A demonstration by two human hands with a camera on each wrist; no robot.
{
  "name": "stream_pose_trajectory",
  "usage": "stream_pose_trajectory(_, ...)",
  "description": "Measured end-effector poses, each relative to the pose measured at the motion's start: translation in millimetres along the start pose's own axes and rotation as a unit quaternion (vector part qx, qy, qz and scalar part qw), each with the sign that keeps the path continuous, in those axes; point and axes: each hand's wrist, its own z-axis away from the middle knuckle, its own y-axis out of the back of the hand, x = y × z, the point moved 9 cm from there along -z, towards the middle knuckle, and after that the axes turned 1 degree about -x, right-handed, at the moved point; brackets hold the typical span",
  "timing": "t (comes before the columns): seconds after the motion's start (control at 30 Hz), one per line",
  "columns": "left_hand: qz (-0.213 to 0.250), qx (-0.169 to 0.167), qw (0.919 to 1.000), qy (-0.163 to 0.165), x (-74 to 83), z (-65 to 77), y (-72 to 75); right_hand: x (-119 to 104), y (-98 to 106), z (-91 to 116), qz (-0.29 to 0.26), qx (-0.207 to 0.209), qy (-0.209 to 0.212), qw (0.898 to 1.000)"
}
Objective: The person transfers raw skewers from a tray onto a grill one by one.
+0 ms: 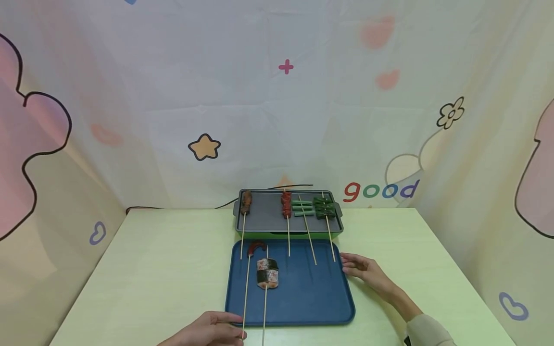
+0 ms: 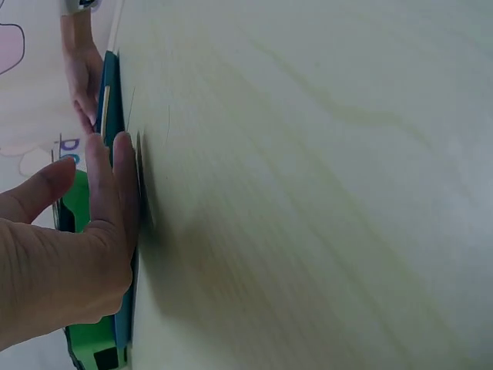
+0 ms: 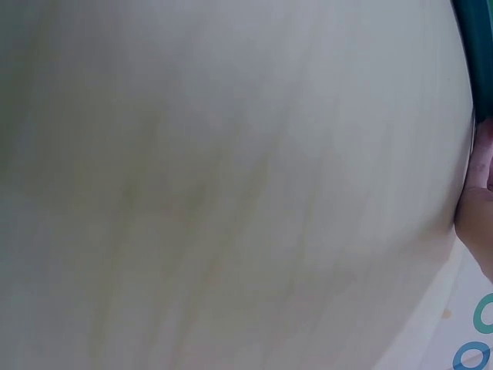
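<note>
A blue tray point(image 1: 309, 307) lies in front of a grill pan point(image 1: 265, 211) with a green base. On the tray are a skewer with a curved red piece point(image 1: 257, 247) and one with a wide piece banded in black point(image 1: 267, 274). My left hand point(image 1: 212, 329) is at the tray's front left corner, beside the lower end of the red piece's stick. The left wrist view shows its fingers point(image 2: 98, 181) nearly straight and the thumb apart from them. My right hand point(image 1: 365, 274) rests on the table, its fingertips touching the tray's right edge.
Across the grill lie a brown meat skewer point(image 1: 246, 203), a red one point(image 1: 286, 204), a green stalk skewer point(image 1: 303, 206) and a leafy green one point(image 1: 324, 207). Their sticks reach out over the tray. A black cord point(image 1: 144, 207) runs behind, along the printed curtain point(image 1: 242, 120).
</note>
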Motion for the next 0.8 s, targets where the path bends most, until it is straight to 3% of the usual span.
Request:
stream_pose_trajectory(0.17, 0.013, 0.005, 0.9999, 0.000, 4.7, -0.5, -3.8, 0.4, 0.2, -0.1, 0.001, 0.000, 0.000, 1.000)
stream_pose_trajectory(0.43, 0.023, 0.046, 0.9986, -0.007, 9.2, 2.6, 3.9, 1.8, -0.2, -0.8, 0.003, 0.006, 0.000, 1.000)
stream_pose_trajectory(0.8, 0.048, 0.055, 0.9969, -0.030, 12.6, 2.1, 7.5, -1.8, -0.4, 1.2, 0.000, 0.003, 0.008, 1.000)
